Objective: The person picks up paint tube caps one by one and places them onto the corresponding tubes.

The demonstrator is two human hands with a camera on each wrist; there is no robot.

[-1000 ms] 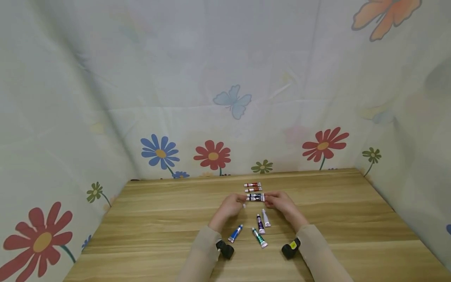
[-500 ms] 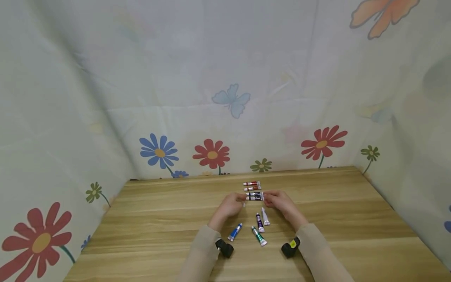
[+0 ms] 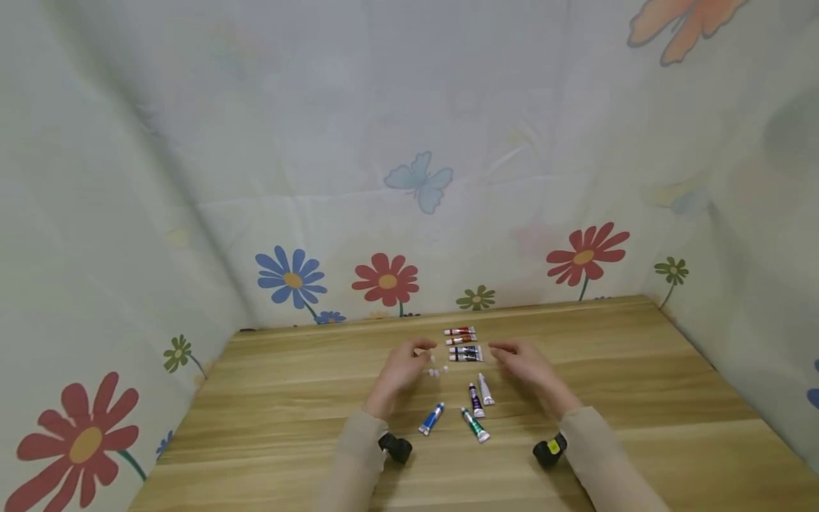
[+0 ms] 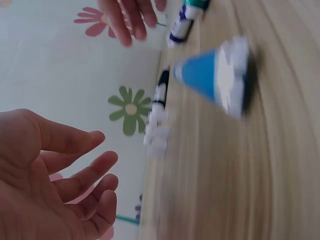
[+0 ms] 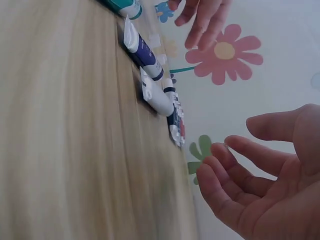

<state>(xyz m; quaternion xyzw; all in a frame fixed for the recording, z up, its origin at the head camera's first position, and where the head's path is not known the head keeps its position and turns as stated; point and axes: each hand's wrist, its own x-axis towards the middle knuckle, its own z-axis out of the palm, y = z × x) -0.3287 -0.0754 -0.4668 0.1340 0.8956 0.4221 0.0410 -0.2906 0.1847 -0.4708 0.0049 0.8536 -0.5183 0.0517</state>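
Two dark paint tubes point(image 3: 466, 353) lie side by side between the hands, below a red paint tube point(image 3: 459, 331) and an orange-brown one point(image 3: 461, 340). To their left, my left hand point(image 3: 402, 366) hovers with loosely bent fingers and holds nothing. Several small white pieces point(image 3: 434, 372) lie beside its fingertips. On the other side is my right hand point(image 3: 526, 363), its fingers relaxed, apart from the dark tubes' crimped ends. The right wrist view shows this hand point(image 5: 265, 180) without anything in its grasp, near a white paint tube point(image 5: 156, 95) and a purple one point(image 5: 144, 54).
Nearer the body, a blue paint tube point(image 3: 431, 419) and a green paint tube point(image 3: 475, 425) lie on the wooden table point(image 3: 288, 398) between the forearms. A flower-printed cloth point(image 3: 333, 213) stands behind the table's far edge and along both sides.
Both hands have drawn away from the ends of the two dark tubes, left hand leftward and right hand rightward. More small white pieces now show by the left hand. The tubes keep their layout.
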